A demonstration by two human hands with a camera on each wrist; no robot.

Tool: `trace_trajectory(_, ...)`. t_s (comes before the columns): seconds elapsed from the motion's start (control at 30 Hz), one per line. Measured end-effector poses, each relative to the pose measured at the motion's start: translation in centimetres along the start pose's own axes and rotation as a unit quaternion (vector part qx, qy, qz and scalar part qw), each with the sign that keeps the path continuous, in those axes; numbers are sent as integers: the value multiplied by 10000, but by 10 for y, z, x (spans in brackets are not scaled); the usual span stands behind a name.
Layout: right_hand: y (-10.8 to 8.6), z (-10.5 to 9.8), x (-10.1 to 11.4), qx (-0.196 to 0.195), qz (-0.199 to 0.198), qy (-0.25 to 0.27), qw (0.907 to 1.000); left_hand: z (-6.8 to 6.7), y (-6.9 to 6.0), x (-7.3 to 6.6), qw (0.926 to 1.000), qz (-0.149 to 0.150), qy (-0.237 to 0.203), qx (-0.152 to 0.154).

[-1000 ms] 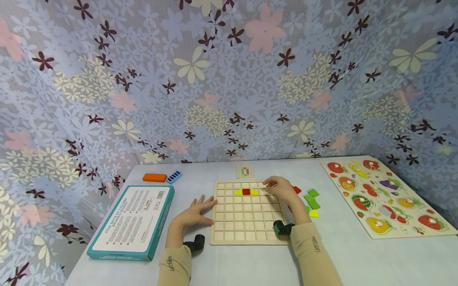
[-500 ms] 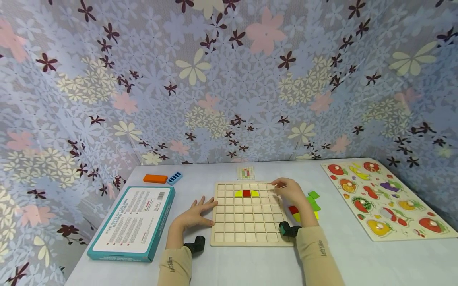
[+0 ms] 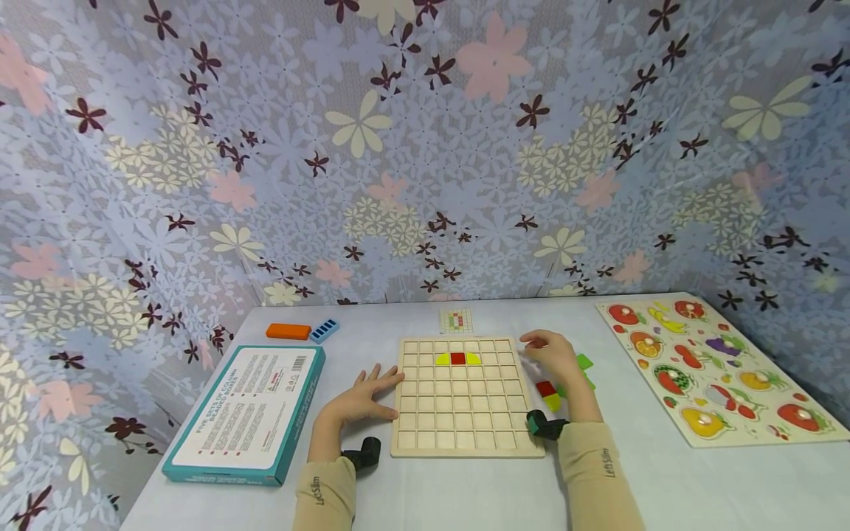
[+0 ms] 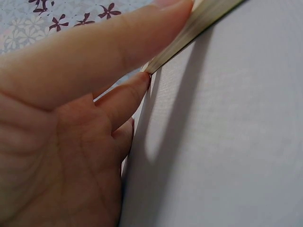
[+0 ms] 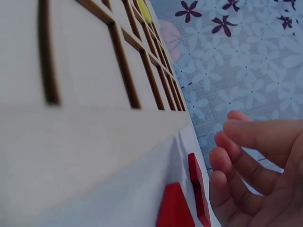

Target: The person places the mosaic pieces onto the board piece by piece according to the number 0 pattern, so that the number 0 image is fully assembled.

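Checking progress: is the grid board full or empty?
Partly filled: the grid board holds a red piece between two yellow pieces; other cells are bare.

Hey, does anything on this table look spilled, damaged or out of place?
Nothing looks spilled or damaged. Only the flat red tiles, flat yellow piece and flat green tiles seem untidy, lying at angles right of the square wooden grid board.
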State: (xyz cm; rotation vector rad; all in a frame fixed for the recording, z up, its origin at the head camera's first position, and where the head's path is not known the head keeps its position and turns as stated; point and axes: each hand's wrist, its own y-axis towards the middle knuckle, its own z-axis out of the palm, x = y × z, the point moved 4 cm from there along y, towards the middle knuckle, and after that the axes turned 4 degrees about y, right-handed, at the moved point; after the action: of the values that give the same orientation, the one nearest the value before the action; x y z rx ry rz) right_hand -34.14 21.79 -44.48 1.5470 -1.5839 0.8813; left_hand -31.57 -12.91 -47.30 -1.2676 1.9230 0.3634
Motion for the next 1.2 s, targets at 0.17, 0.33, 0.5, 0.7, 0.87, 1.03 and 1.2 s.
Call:
trace_trajectory(0.17,-3,-7,-6,-198,313,-100,9993,0,0,0,10000,23,-11,-2)
trace_trajectory(0.33,-3,-14,-14,-402,627,-218,9970,0,0,0,10000,-52,39,-8)
trace_trajectory(0.5,-3,-17,-19,-500,742,-297,9955,-1,1,0,10000,-82,54,-12)
trace_trajectory(0.7,-3,-17,-23,-592,992,-544,9918,-1,1,1,9999,-105,-2,-28)
trace_trajectory(0.87,-3,-16,-26,-639,1045,-864,9887,0,0,1,9999,-113,18,-19)
trace_trajectory(1.03,-2,-15,-29,-571,1043,-1141,9863,0,0,0,9999,-136,-41,2)
trace_trajectory(1.2,-1,-15,-28,-508,1107,-1138,9860,0,0,0,9999,-139,-59,10)
